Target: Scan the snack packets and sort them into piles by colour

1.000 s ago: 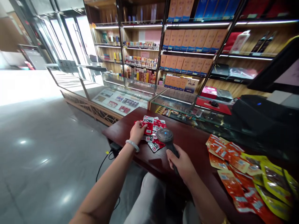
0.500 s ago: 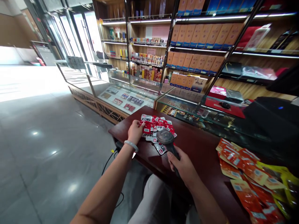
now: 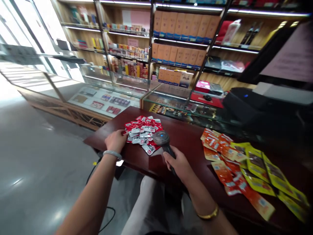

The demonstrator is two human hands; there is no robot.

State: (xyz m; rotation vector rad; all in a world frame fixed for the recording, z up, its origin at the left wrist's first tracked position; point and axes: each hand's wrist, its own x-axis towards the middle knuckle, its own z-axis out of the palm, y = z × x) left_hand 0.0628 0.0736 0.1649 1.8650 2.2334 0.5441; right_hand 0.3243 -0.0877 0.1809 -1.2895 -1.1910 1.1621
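Observation:
A heap of small red and silver snack packets (image 3: 144,129) lies on the dark wooden table. At its left edge is my left hand (image 3: 116,140), a pale bangle on the wrist. Its fingers are drawn together against the outermost packets; what is between the fingertips is hidden. My right hand (image 3: 177,163) is wrapped around the handle of a dark barcode scanner (image 3: 161,138). The scanner's round head is over the right side of the heap, with a small blue light on top. One silver packet (image 3: 149,149) lies at the near edge, just below the scanner head.
Orange packets (image 3: 226,166) and yellow packets (image 3: 256,163) are spread on the right of the table (image 3: 186,133). Behind stand glass display counters (image 3: 102,98) and lit shelves of boxes (image 3: 181,24). A dark machine (image 3: 244,107) is at the right. A cable hangs by the table's left side.
My view has swung right, so the scene appears further left. The red packet that was in my left fingers no longer shows clearly there. My right hand still grips the scanner above the heap.

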